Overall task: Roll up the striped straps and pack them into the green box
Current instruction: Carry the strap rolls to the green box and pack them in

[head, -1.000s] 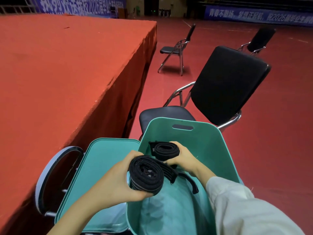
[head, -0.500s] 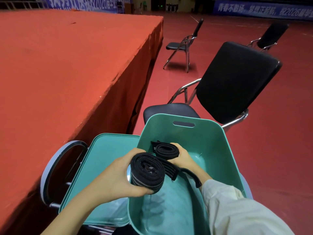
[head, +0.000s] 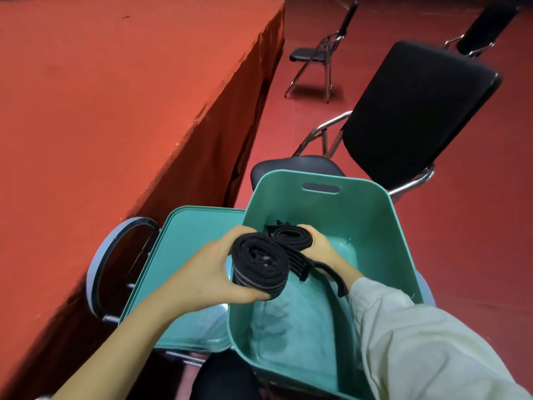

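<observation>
**Over the green box, a rolled strap in each hand**

Above the open green box (head: 375,226), the left hand (head: 207,272) grips a tightly rolled striped strap (head: 259,265), thumb under the roll and fingers (head: 239,233) curled over its top. Just beyond it and touching, the right hand (head: 320,246) closes around a second roll (head: 291,236) held low inside the box; its loose tail (head: 328,274) trails toward the pale sleeve (head: 418,342). Left of the box lies its green lid (head: 190,241). A black chair (head: 415,111) stands behind.
</observation>
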The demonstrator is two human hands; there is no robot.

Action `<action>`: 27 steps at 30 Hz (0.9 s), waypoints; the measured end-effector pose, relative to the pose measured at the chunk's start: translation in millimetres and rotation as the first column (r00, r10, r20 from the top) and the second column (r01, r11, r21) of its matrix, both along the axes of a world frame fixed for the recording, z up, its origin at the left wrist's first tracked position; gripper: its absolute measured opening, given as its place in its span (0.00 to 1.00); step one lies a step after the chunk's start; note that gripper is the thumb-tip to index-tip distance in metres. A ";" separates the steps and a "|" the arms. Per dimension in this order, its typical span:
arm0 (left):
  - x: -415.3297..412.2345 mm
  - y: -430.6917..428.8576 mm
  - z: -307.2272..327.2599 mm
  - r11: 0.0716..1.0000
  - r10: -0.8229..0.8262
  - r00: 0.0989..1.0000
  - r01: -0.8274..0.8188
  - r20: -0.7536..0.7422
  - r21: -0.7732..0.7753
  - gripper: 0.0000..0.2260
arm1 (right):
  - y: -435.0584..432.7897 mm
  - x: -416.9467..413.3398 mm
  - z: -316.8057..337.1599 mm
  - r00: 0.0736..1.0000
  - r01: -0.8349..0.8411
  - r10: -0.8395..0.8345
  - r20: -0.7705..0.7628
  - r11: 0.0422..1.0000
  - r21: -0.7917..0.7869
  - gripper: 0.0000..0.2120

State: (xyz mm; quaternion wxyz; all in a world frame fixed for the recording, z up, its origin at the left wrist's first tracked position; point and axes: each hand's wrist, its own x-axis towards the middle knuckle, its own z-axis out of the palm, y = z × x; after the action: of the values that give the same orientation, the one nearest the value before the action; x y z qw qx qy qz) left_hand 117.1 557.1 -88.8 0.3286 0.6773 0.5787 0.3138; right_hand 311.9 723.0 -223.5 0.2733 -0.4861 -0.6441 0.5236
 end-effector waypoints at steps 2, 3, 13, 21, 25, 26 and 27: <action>0.5 -1.0 -0.2 1.000 -0.003 1.000 0.003 0.005 -0.001 0.28 | 0.0 -1.0 -3.6 1.000 0.008 -0.008 0.017 1.000 0.011 0.25; 0.5 -1.1 -0.5 1.000 -0.003 1.000 0.003 0.008 -0.001 0.28 | -0.9 -1.3 -3.5 1.000 0.010 -0.011 0.023 1.000 0.019 0.25; 1.9 -1.0 0.0 1.000 -0.010 1.000 0.010 0.018 0.005 0.28 | 4.5 -6.0 -2.4 0.997 0.016 -0.020 0.081 0.999 0.050 0.24; 1.1 -1.1 -1.7 1.000 -0.012 1.000 0.011 0.024 0.012 0.29 | 3.1 -7.2 -0.4 0.987 0.156 -0.154 0.039 0.986 -0.051 0.30; 1.0 -0.3 -1.5 0.999 -0.024 0.999 0.023 0.035 0.022 0.28 | 1.6 -14.2 -2.3 0.978 0.200 -0.199 0.058 0.980 -0.013 0.32; 0.9 -0.4 -1.4 0.999 -0.024 0.999 0.023 0.033 0.025 0.28 | 4.7 -15.0 -9.7 0.976 0.210 -0.209 0.063 0.978 -0.006 0.32; 1.1 -0.8 -1.3 0.999 -0.023 0.999 0.022 0.033 0.028 0.28 | 7.4 -15.9 -17.3 0.974 0.216 -0.216 0.067 0.976 -0.005 0.33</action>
State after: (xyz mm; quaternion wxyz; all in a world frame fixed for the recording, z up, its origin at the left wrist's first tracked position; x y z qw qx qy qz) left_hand 118.2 556.3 -90.1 0.3324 0.6827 0.5613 0.3293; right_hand 296.1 730.3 -240.8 0.3042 -0.5719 -0.5928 0.4784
